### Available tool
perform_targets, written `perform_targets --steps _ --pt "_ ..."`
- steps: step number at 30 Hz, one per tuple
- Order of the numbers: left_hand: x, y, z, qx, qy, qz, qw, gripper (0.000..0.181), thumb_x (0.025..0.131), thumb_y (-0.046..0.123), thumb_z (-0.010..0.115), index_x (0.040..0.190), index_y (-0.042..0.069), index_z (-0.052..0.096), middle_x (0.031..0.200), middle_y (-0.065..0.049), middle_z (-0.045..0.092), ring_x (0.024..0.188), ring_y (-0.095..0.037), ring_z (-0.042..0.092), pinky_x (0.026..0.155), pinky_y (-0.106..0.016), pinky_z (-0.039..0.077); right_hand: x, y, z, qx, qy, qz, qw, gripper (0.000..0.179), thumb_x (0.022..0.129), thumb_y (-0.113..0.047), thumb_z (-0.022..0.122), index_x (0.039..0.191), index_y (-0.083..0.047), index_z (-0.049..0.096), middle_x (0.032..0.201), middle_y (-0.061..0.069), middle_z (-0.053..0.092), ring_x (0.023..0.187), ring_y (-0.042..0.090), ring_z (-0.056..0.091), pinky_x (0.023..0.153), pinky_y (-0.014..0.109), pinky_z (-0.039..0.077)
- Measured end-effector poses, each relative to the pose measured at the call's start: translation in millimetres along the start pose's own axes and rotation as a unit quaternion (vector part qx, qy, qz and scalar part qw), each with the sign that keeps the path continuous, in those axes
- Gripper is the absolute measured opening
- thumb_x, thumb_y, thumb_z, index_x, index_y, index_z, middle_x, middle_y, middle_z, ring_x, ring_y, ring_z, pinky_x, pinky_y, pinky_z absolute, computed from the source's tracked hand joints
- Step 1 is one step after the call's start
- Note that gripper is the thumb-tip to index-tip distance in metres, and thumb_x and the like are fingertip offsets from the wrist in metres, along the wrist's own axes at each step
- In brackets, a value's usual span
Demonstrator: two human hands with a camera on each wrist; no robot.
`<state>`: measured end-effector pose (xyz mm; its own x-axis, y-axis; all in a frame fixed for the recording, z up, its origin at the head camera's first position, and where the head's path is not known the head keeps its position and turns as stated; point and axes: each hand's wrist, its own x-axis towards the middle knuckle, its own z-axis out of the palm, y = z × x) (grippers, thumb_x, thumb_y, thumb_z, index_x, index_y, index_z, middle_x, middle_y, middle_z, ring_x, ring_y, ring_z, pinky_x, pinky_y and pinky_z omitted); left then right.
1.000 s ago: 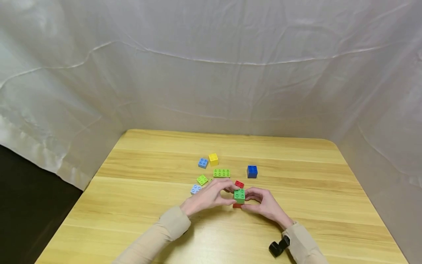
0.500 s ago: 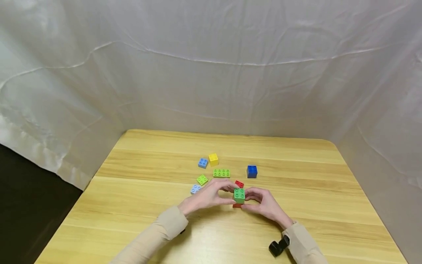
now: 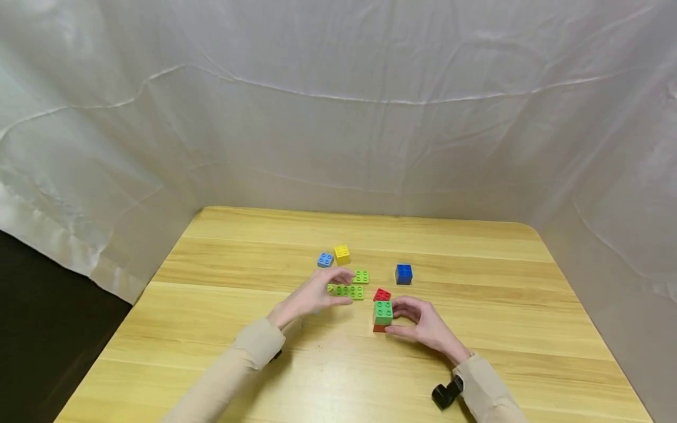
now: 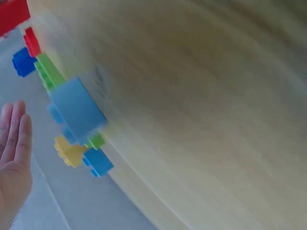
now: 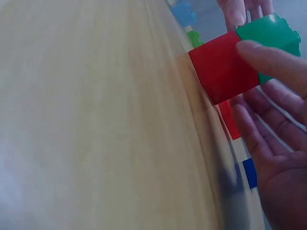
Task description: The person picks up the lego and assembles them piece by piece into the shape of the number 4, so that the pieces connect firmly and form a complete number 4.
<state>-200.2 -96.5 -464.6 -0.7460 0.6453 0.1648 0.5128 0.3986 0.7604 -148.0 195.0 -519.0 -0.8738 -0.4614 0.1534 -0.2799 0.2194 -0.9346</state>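
A green brick [image 3: 383, 311] sits on top of a red brick [image 3: 379, 328], making a small upright stack on the table. My right hand [image 3: 427, 328] holds this stack from the right, thumb on the near side. In the right wrist view the thumb lies across the red brick [image 5: 221, 67] near its joint with the green brick [image 5: 271, 38]. To the left, my left hand [image 3: 309, 295] is apart from the stack with nothing in its grasp. It hovers beside a long lime brick [image 3: 350, 292], partly covering another lime brick [image 3: 362, 277] behind.
Just behind the stack lies a flat red brick [image 3: 382, 294]. Farther back are a dark blue brick [image 3: 404, 274], a yellow brick [image 3: 342, 254] and a blue brick [image 3: 325, 259]. A light blue brick [image 4: 76, 110] shows in the left wrist view, mostly hidden from the head camera.
My left hand has let go of the stack and moved left, its fingers spread apart. The right hand stays at the stack, and more of the red brick beneath the green one shows.
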Motion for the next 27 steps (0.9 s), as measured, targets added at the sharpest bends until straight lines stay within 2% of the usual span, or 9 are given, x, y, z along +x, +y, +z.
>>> perform_targets --steps 6,11,27 --pt "6.2 -10.5 -1.2 0.049 -0.014 -0.029 0.9983 0.054 0.082 0.007 0.081 0.13 -0.002 0.058 0.117 -0.017 0.07 0.112 -0.029 0.067 0.103 -0.038 0.056 2.5 -7 2 0.005 0.015 -0.013 0.9998 0.046 0.082 -0.006 0.082 0.124 0.0 0.063 0.12 0.02 0.067 0.103 0.01 0.069 0.096 0.028 0.058" --pt "10.2 -16.2 0.1 0.068 -0.026 -0.046 0.9963 0.055 0.08 0.004 0.082 0.129 -0.002 0.058 0.116 -0.016 0.07 0.111 -0.028 0.067 0.103 -0.038 0.056 2.4 -10 2 0.006 0.019 -0.019 0.9996 0.043 0.083 -0.006 0.081 0.123 -0.001 0.064 0.12 0.021 0.068 0.104 0.011 0.069 0.095 0.032 0.059" --pt "11.8 -23.2 1.5 0.097 -0.025 -0.057 0.9934 0.052 0.079 0.001 0.082 0.126 0.0 0.059 0.113 -0.013 0.069 0.109 -0.025 0.067 0.1 -0.037 0.057 3.7 -9 3 0.013 0.025 -0.025 0.9993 0.04 0.084 -0.005 0.08 0.121 -0.001 0.065 0.117 0.018 0.068 0.102 0.006 0.068 0.096 0.031 0.059"
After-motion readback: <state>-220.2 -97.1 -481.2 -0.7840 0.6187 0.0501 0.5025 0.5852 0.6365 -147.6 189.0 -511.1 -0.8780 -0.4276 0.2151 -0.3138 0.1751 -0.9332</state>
